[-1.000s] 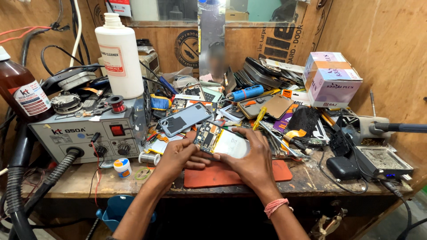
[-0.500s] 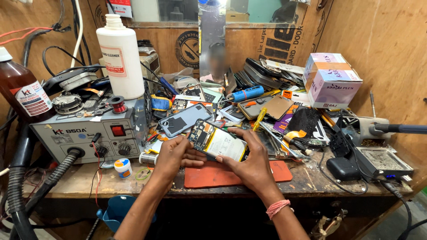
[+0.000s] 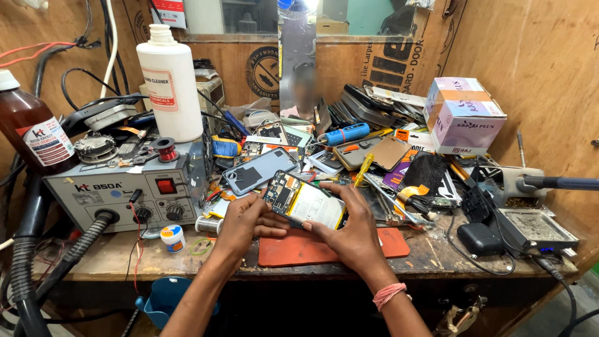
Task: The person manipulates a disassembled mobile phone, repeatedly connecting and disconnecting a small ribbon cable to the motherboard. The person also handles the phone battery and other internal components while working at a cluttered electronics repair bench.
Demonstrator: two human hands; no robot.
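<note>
An opened phone (image 3: 306, 201), back cover off with its board and white battery showing, is held tilted just above an orange work mat (image 3: 324, 246) at the bench's front. My left hand (image 3: 244, 223) grips its near left end. My right hand (image 3: 350, 234) clasps its right side, thumb under the lower edge; a pink band circles that wrist. A grey phone back cover (image 3: 260, 170) lies just behind the phone.
A grey hot-air rework station (image 3: 125, 190) stands at left with a white plastic bottle (image 3: 170, 84) on top and a brown bottle (image 3: 31, 134) beside it. Loose phone parts and tools crowd the back. A pink-and-white box (image 3: 463, 115) and a soldering stand (image 3: 530, 226) sit right.
The phone has been lifted off the mat and turned in both hands, which have closed in around its ends. The rest of the bench is unchanged.
</note>
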